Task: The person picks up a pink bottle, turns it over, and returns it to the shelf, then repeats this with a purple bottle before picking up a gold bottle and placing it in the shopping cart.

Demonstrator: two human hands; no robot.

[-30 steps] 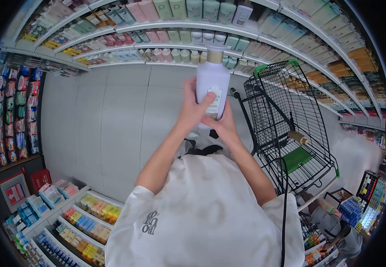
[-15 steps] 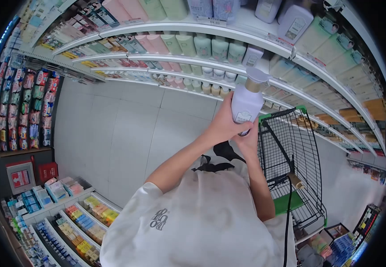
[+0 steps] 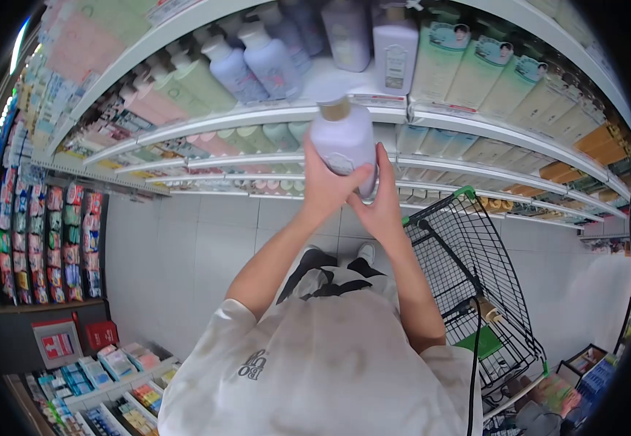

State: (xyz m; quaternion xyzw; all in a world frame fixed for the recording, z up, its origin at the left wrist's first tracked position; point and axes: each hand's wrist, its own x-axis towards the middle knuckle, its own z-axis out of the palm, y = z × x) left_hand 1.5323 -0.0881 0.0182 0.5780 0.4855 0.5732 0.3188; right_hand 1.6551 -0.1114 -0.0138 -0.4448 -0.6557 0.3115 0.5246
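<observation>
Left hand (image 3: 326, 186) and right hand (image 3: 379, 208) both grasp the lavender pump bottle (image 3: 344, 142). It is held upright before the shelf (image 3: 323, 81); the cart (image 3: 475, 276) stands to the shelf's near side, right of the bottle.

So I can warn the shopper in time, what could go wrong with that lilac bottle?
The lilac bottle might slip, since both hands, left and right, grip its lower part. Its top could also knock the shelf edge, or the blue bottles just beyond.
</observation>
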